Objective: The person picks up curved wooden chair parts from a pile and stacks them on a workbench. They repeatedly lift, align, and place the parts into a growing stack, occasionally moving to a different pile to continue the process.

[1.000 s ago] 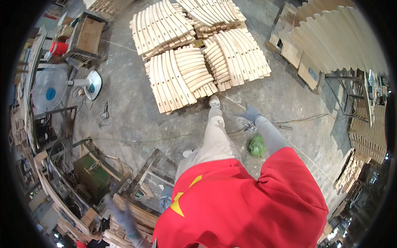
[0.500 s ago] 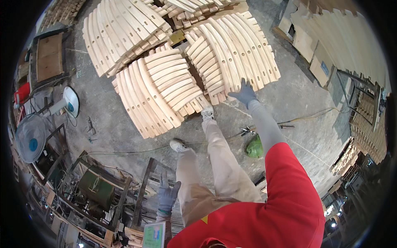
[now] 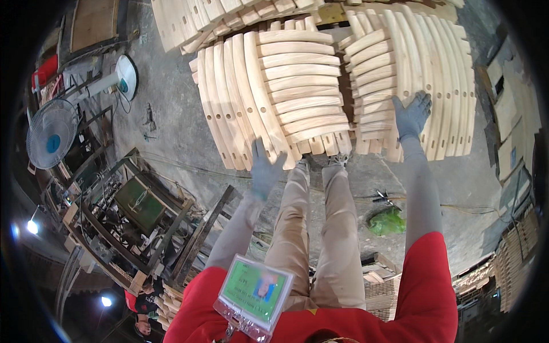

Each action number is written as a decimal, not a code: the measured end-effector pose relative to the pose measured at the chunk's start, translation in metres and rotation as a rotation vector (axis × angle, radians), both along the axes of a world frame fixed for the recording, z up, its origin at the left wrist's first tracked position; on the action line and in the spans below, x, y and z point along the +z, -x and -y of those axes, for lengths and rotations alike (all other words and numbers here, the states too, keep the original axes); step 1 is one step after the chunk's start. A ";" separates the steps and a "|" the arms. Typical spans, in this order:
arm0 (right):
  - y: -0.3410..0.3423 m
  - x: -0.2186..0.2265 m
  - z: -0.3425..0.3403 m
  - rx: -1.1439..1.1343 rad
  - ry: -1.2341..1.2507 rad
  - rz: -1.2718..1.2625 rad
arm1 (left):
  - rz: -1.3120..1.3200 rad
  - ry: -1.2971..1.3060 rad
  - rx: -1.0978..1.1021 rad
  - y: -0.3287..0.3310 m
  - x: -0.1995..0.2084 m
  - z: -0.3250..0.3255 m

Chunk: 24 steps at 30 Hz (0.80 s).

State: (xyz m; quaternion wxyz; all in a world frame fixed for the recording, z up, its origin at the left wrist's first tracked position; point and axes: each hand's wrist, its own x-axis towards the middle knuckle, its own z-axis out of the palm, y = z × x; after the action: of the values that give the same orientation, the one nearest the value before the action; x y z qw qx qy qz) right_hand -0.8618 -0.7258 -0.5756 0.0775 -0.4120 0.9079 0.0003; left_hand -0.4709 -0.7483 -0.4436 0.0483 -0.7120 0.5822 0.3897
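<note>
My left hand (image 3: pixel 266 174), in a grey glove, reaches to the near ends of the curved wooden slats (image 3: pixel 220 108) in the left stack; its fingers are spread and it grips nothing. In a matching glove, my right hand (image 3: pixel 413 116) lies with fingers apart on the curved slats (image 3: pixel 452 74) of the right stack. The slats are pale, bare wood with round holes and short slots. Within each stack, shorter crosswise slats (image 3: pixel 303 80) lie beside the lengthwise ones. A narrow dark gap separates the two stacks.
A fan (image 3: pixel 51 134) and a green machine (image 3: pixel 139 203) in a frame stand to the left. On the floor at right lie a green plastic bag (image 3: pixel 386 222) and a cable (image 3: pixel 466 209). Another slat stack (image 3: pixel 211 14) is behind. Another person (image 3: pixel 140 306) is at lower left.
I have stepped up to the stacks. My left hand has risen from beside my leg to the left stack. My right hand has moved farther onto the right stack.
</note>
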 end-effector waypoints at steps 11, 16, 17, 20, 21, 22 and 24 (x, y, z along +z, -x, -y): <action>-0.040 0.005 0.008 -0.113 0.010 0.053 | 0.399 0.186 0.308 0.029 -0.103 0.061; -0.060 0.009 0.009 -0.218 -0.003 0.057 | 0.229 0.189 0.194 0.083 -0.112 0.053; -0.069 0.013 0.013 -0.222 0.005 0.149 | 0.210 0.221 0.182 0.082 -0.110 0.053; -0.116 0.040 0.026 -0.240 0.039 0.402 | 0.182 0.281 0.151 0.074 -0.099 0.056; -0.126 0.044 0.014 -0.121 0.099 0.334 | 0.036 0.185 0.231 0.083 -0.090 0.058; -0.143 0.045 0.003 0.000 0.161 0.288 | -0.090 0.094 0.307 0.084 -0.079 0.062; -0.197 0.074 0.010 -0.047 0.143 0.580 | -0.512 0.014 0.592 0.067 -0.058 0.062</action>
State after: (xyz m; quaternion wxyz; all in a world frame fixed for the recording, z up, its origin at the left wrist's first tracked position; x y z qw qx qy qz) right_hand -0.6643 -0.7359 -0.5013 0.3043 -0.3784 0.8548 -0.1830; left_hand -0.5377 -0.8107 -0.5015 -0.2180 -0.7291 0.3473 0.5480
